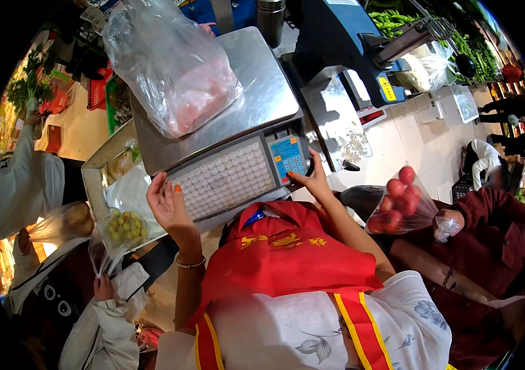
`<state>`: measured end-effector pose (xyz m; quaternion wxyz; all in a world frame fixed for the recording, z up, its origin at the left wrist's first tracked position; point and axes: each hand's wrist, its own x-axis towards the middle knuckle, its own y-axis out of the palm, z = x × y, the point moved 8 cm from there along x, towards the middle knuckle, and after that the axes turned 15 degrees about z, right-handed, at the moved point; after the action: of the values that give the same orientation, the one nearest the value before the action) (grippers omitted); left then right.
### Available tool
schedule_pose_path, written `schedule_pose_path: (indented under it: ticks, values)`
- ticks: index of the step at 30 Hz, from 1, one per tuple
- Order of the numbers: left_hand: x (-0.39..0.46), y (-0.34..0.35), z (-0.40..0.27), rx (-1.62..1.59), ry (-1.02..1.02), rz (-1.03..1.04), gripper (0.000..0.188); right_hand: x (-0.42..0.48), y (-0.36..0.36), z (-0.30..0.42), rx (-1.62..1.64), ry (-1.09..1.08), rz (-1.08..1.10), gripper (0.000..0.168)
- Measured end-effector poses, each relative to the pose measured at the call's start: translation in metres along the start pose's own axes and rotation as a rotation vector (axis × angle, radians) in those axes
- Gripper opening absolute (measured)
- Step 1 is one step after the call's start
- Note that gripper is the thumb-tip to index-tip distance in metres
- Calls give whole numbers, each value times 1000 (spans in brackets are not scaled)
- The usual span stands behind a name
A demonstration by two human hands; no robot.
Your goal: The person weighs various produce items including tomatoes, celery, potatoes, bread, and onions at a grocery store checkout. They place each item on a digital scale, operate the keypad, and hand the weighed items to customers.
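Observation:
A clear plastic bag with pinkish contents point(198, 97) lies on the steel platform point(262, 78) of a weighing scale. Below the platform is the scale's panel of white keys point(230, 178), with a blue number keypad point(285, 155) at its right end. My left hand point(170, 203) is at the panel's left edge, palm up, fingers apart and holding nothing. At the keypad, my right hand point(313, 178) has its thumb on or just over the lower keys and its fingers along the scale's right side. It grips nothing that I can see.
Left of the scale, a metal-rimmed bin point(91, 185) stands beneath a person's bag of green fruit point(126, 226). At right, another person holds a bag of tomatoes point(399, 203). A blue machine with a lever point(336, 37) stands beyond the scale, beside a metal plate point(336, 125).

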<state>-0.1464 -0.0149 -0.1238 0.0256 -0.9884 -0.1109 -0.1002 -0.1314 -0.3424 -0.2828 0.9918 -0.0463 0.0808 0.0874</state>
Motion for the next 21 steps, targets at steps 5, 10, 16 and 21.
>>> schedule_pose_path:
  ticks: [5,10,16,21]
  values:
    - [-2,-2,1,0,-12,-5,36,3,0,-5,-55,-54,-56,84]
    - [-2,-2,3,-26,-23,6,37,10,-3,-4,12,51,-88,79]
    - [-2,-4,7,-47,-12,5,37,13,-2,-12,38,87,-184,73]
    - [-2,-6,7,-26,-27,5,37,14,-4,-8,-18,58,-184,68]
